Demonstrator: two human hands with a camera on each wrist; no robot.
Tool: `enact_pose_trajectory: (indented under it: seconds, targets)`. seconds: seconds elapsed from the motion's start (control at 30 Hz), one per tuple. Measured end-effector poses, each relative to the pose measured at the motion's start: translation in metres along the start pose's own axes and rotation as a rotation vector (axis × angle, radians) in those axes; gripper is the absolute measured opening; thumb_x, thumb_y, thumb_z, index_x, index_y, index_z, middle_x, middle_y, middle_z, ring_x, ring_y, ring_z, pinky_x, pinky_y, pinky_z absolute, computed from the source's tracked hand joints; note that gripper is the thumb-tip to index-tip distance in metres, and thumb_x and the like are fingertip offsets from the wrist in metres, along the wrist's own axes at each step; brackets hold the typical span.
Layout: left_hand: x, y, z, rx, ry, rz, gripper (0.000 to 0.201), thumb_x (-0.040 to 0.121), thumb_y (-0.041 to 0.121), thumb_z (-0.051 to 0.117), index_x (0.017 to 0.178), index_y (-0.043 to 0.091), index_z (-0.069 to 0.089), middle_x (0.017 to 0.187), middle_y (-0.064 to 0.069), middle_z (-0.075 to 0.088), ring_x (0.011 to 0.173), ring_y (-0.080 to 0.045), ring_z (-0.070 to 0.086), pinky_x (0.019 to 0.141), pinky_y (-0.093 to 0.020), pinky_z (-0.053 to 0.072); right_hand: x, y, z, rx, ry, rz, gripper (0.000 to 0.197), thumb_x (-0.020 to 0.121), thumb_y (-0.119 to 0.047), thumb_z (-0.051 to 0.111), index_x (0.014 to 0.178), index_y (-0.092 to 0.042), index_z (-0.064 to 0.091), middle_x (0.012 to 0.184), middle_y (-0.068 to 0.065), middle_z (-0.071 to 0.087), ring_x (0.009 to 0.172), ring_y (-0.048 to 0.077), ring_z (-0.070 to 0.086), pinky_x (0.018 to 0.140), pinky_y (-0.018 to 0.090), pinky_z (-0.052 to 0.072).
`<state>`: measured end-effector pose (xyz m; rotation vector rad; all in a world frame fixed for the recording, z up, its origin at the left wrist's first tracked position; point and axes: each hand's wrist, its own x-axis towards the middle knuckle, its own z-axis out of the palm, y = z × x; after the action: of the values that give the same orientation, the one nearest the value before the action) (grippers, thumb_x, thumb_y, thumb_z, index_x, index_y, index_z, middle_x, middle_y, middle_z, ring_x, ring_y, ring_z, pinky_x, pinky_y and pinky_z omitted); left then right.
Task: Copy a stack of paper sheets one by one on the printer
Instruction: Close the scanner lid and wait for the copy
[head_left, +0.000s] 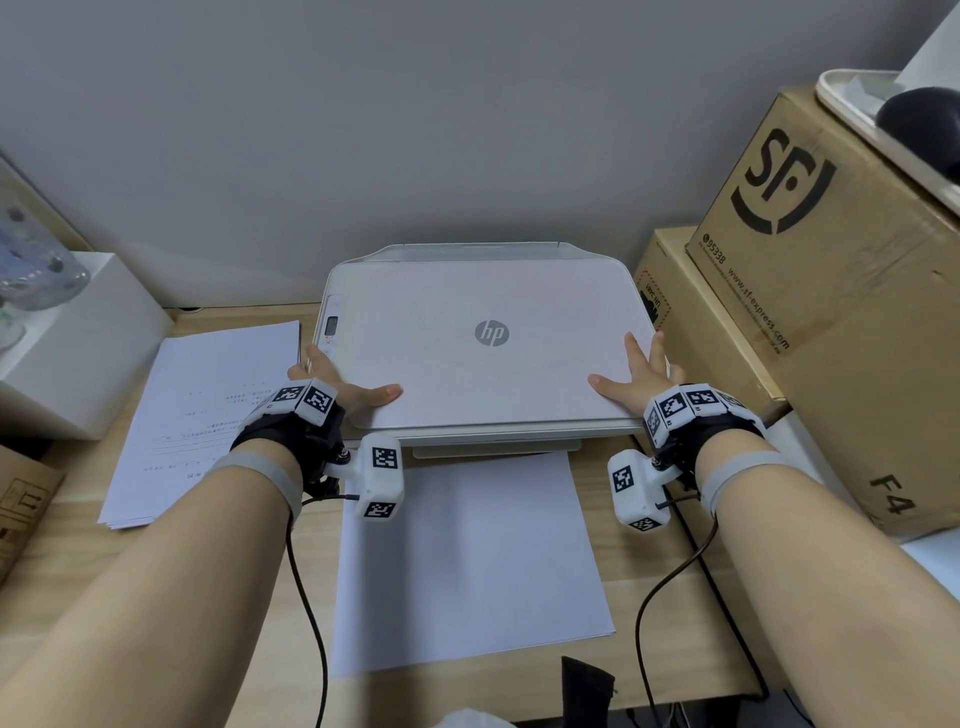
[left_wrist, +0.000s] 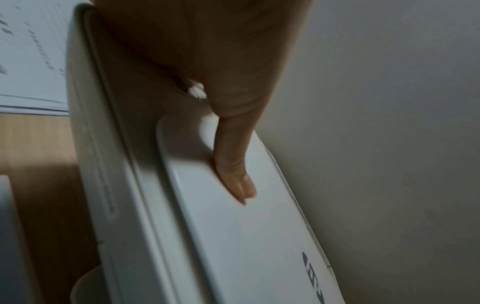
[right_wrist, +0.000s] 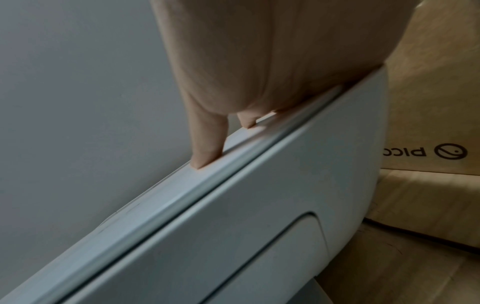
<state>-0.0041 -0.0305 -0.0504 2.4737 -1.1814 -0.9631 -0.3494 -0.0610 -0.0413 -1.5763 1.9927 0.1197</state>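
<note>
A white HP printer (head_left: 483, 338) stands at the back of the wooden desk with its lid (left_wrist: 246, 236) down. My left hand (head_left: 350, 379) is at the lid's front left corner: the thumb (left_wrist: 233, 164) lies flat on top and the fingers reach along the printer's left side. My right hand (head_left: 628, 374) lies spread on the front right corner of the lid, its thumb (right_wrist: 207, 139) on top near the edge. A stack of printed sheets (head_left: 208, 415) lies left of the printer. A blank sheet (head_left: 467, 561) lies in front of it.
Stacked cardboard boxes (head_left: 831, 286) crowd the printer's right side, with a tray (head_left: 857, 104) on top. A white box (head_left: 78, 338) stands at the left. The grey wall is close behind. Wrist cables trail over the desk's front edge by a black object (head_left: 587, 691).
</note>
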Motion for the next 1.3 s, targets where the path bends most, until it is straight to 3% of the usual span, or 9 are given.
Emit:
enact_pose_trajectory:
  seconds: [1.3]
  targets:
    - [0.002, -0.0013, 0.0017, 0.01, 0.007, 0.007, 0.134, 0.061, 0.058, 0.08, 0.151, 0.014, -0.009, 0.152, -0.019, 0.014, 0.139, -0.041, 0.023, 0.112, -0.054, 0.023, -0.0006, 0.0011, 0.003, 0.009, 0.024, -0.016, 0.082, 0.089, -0.061, 0.042, 0.149, -0.035, -0.007, 0.154, -0.005, -0.027, 0.144, 0.034, -0.01, 0.115, 0.05, 0.006]
